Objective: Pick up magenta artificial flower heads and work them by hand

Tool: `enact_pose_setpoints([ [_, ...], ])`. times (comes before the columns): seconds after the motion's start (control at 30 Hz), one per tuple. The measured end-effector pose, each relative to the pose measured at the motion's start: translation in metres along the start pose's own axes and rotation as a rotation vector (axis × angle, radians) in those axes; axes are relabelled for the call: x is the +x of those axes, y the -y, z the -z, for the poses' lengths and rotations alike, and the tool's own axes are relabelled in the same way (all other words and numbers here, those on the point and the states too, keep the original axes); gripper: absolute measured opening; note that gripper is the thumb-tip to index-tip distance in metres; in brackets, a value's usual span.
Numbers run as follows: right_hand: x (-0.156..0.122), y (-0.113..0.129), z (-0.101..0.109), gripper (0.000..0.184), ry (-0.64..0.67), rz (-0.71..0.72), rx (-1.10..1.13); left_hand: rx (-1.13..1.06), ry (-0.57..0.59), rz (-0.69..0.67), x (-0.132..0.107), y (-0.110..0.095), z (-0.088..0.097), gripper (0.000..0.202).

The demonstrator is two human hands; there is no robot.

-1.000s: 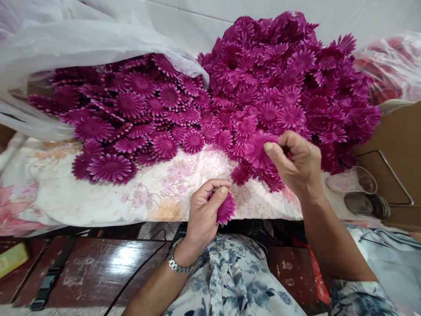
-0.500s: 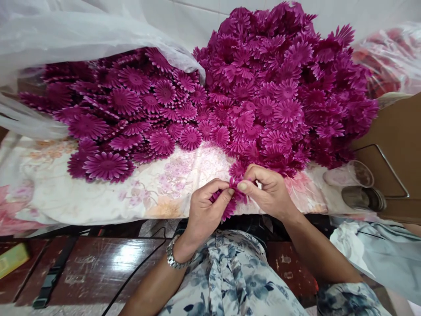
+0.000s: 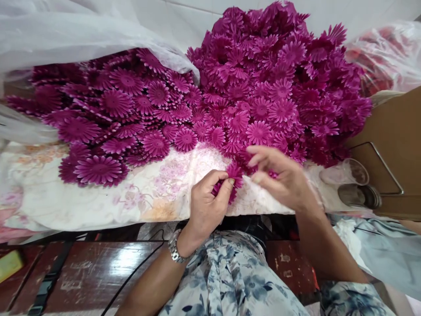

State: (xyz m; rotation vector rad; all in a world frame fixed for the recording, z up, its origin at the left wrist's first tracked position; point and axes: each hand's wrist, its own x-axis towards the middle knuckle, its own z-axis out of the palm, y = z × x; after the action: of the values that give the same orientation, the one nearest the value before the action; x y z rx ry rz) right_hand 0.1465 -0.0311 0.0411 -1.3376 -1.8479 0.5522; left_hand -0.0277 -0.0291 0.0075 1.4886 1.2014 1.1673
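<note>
My left hand (image 3: 212,197) pinches a purple artificial flower (image 3: 235,173) between thumb and forefinger, just above the front edge of the cloth. Its layered petals fan out past the fingertips, and part of it is hidden behind them. To its right, my right hand (image 3: 279,177) is lifted clear of that flower, slightly blurred, with thumb and fingers apart. A small purple patch shows between those fingers; whether it is held or lies behind them I cannot tell. Directly beyond both hands rises a large heap of loose purple flowers (image 3: 283,92).
Stacked purple flowers (image 3: 121,103) spill from a translucent plastic bag (image 3: 98,37) at the left. A clear plastic cup (image 3: 345,172) and a metal tin (image 3: 360,196) lie by a cardboard box (image 3: 391,145) on the right. Floral cloth (image 3: 148,188) covers the table.
My right hand has let go of the flower at my left fingertips and moved right, its fingers spreading. My left hand keeps its pinch. The whole view has shifted slightly.
</note>
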Motion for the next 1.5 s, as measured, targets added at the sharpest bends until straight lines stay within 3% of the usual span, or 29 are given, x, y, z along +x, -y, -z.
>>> enact_pose_setpoints([
  [0.07,-0.011,0.007,-0.019,0.023,0.102,0.032,0.06,0.047,0.063,-0.051,-0.004,0.004,-0.002,0.009],
  [0.17,-0.007,0.008,-0.026,0.013,0.031,0.096,-0.017,-0.007,0.108,0.003,-0.008,0.009,-0.002,0.008],
  [0.27,0.019,0.002,-0.004,0.014,-0.066,0.164,-0.188,-0.209,0.061,0.217,-0.009,0.014,-0.001,0.009],
  [0.37,0.046,-0.003,0.024,0.02,-0.323,0.124,-0.498,-0.471,-0.033,0.402,-0.007,0.018,0.001,0.018],
  [0.43,0.051,-0.003,0.029,0.024,-0.434,0.107,-0.6,-0.605,-0.085,0.466,-0.006,0.019,0.001,0.023],
  [0.5,0.041,0.0,0.016,0.021,-0.361,0.121,-0.487,-0.677,-0.143,0.487,-0.005,0.019,0.0,0.026],
  [0.6,0.012,0.007,-0.022,0.019,0.036,0.045,-0.1,-0.698,-0.212,0.45,-0.006,0.02,-0.003,0.027],
  [0.67,-0.007,0.009,-0.047,0.018,0.178,-0.08,0.085,-0.704,-0.206,0.418,-0.009,0.021,-0.004,0.024],
  [0.8,-0.022,0.004,-0.066,0.01,0.053,-0.201,0.268,-0.815,-0.144,0.425,-0.014,0.021,-0.002,0.024],
  [0.97,-0.019,-0.001,-0.058,0.01,-0.037,-0.088,0.167,-0.975,0.093,0.584,-0.015,0.017,0.001,0.027],
  [1.07,-0.019,-0.002,-0.057,0.011,-0.08,0.077,-0.005,-0.97,0.018,0.6,-0.015,0.016,-0.002,0.018],
  [1.2,-0.023,0.0,-0.059,0.015,-0.204,0.168,-0.177,-0.873,-0.129,0.476,-0.015,0.018,-0.004,0.019],
  [1.27,-0.026,0.002,-0.061,0.011,-0.165,0.171,-0.139,-0.859,-0.123,0.48,-0.015,0.017,-0.003,0.019],
  [1.37,-0.029,0.003,-0.064,0.005,-0.067,0.147,-0.053,-0.915,-0.019,0.615,-0.016,0.015,0.001,0.023],
  [1.5,-0.032,-0.004,-0.065,0.013,0.018,0.076,0.007,-0.975,0.063,0.738,-0.019,0.015,0.005,0.034],
])
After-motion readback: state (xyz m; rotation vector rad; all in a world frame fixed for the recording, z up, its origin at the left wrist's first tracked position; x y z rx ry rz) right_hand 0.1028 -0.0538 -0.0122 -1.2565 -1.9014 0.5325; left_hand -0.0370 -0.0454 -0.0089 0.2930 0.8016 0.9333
